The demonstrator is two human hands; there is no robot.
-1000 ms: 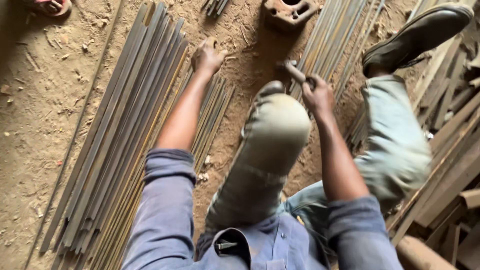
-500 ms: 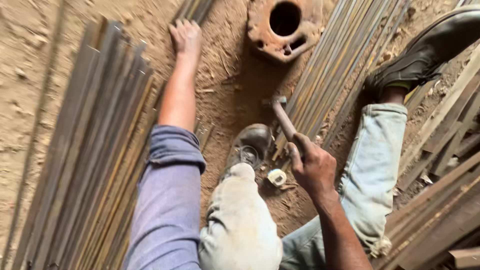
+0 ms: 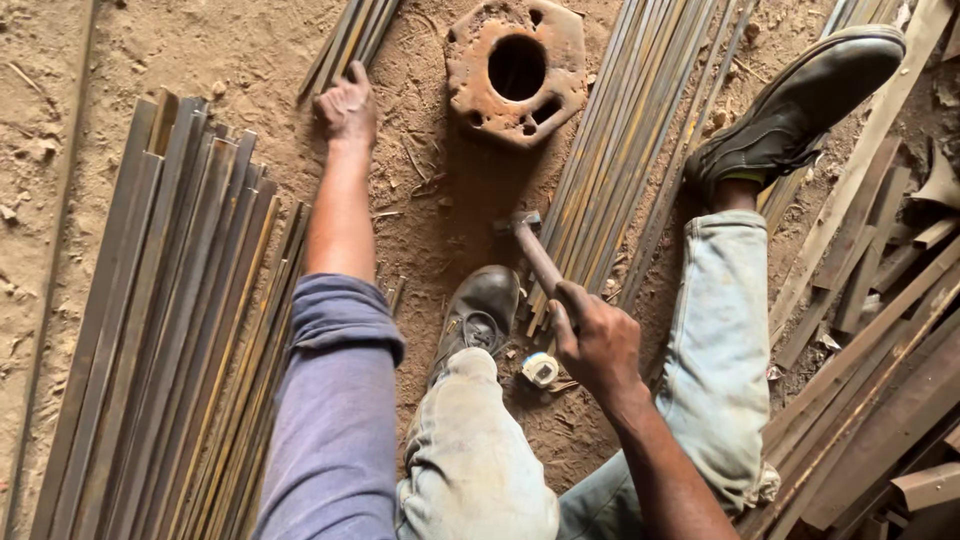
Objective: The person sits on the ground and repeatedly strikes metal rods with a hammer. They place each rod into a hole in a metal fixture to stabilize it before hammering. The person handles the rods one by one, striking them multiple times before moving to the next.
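A wooden-handled steel hammer [image 3: 532,248] is clasped in the right hand's [image 3: 598,342] grip. The left hand's [image 3: 347,105] grip is curled shut over thin grey metal strips [image 3: 355,35], apparently selecting one; a secure pinch is needed.

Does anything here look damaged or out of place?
The metal plate with the big hole is heavily rusted, its edges pitted and chipped. It lies alone on the dirt between the strip bundles.
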